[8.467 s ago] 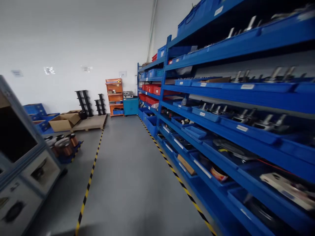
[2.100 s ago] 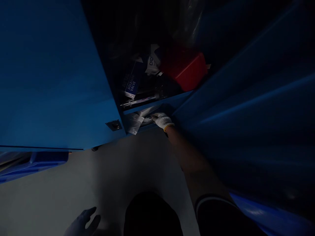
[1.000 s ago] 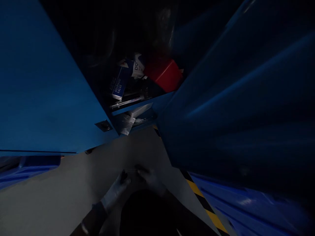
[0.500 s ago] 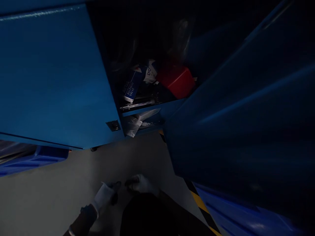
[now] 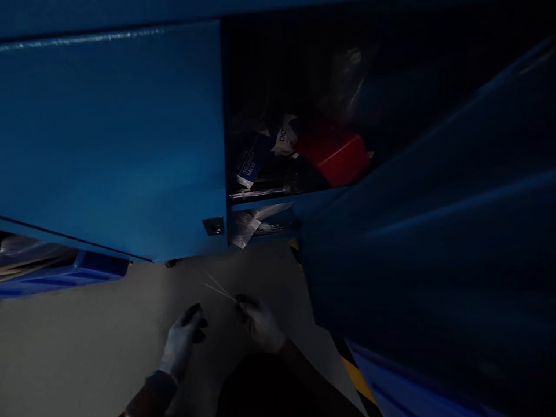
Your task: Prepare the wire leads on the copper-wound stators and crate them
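Over the grey floor (image 5: 87, 341) before the blue metal cabinet (image 5: 117, 145), the head view shows a white-gloved, dark-fingertipped right hand (image 5: 262, 328) pinching two thin white strips (image 5: 230, 297) that fan leftward, and a matching gloved left hand (image 5: 179, 346) near it, fingers loosely parted.

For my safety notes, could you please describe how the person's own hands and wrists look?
The left hand and the right hand wear pale, whitish gloves; it is too dark to tell whether these cover all fingers. A dark bluish band or cuff shows at the left wrist. No markings are readable.
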Demonstrator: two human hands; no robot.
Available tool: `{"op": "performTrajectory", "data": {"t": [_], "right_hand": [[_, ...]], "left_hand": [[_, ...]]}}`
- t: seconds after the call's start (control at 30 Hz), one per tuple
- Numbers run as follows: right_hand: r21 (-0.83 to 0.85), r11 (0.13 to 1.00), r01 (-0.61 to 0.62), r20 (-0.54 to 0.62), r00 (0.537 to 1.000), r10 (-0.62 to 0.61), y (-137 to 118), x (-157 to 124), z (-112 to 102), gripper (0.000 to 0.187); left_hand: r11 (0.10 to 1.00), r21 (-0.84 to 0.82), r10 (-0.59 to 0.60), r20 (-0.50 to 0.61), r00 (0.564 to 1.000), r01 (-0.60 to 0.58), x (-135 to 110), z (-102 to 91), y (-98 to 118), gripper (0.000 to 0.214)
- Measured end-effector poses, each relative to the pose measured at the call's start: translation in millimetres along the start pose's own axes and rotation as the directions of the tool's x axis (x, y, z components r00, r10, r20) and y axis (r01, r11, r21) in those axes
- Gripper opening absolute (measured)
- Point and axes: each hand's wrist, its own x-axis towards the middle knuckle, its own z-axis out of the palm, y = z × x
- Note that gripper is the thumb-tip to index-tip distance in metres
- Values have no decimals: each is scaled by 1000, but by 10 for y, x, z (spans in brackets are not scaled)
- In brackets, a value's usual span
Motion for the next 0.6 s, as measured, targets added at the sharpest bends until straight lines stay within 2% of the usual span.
{"op": "performTrajectory", "data": {"t": [0.1, 0.2, 0.33, 0.47, 0.53, 0.6], "right_hand": [[-59, 998, -37, 69, 997, 41, -29, -46, 98, 40], [-146, 988, -52, 143, 987, 73, -90, -121, 126, 35], [-239, 970, -42, 189, 978, 89, -161, -141, 122, 32], [-284, 958, -46, 184, 978, 102, -142, -116, 99, 39], [-315, 948, -51, 158, 982, 106, -98, -157, 4, 44], [-384, 920, -78, 78, 990, 117, -53, -232, -176, 44]], "left_hand": [[993, -115, -15, 56, 998, 21, -57, 364, -51, 84], [978, -207, -14, 79, 997, 31, -48, 513, -27, 74], [960, -276, -13, 117, 993, 45, -12, 482, 38, 57], [951, -299, -31, 160, 987, 78, 14, 444, 94, 48], [948, -302, -41, 187, 982, 97, 23, 410, 128, 46], [945, -306, -52, 218, 975, 119, 27, 335, 170, 47]]}}
